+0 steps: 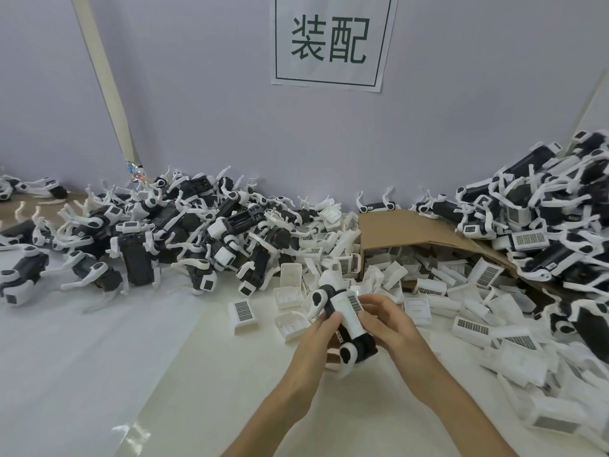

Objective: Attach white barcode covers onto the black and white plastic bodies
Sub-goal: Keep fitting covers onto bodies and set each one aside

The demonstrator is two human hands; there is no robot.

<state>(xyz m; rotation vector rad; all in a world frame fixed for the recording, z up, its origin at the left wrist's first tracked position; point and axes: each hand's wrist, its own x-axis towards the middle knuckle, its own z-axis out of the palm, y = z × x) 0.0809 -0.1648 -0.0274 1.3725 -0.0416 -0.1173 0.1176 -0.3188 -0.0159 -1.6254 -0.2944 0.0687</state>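
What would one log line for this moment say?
phase: fitting cover | left hand: grips body | right hand: holds cover on body | spare covers: heaped by cardboard box

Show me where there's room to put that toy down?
The near-left table is bare, between the left pile of bodies behind and the left hand, which grips a body with the right hand. A smaller bare strip lies under both arms. Crowded: the right side, where white covers spill from the cardboard box beside the right pile.

Assembly workstation, wall sign [333, 41] reading 装配, heaped plastic bodies [184, 232]
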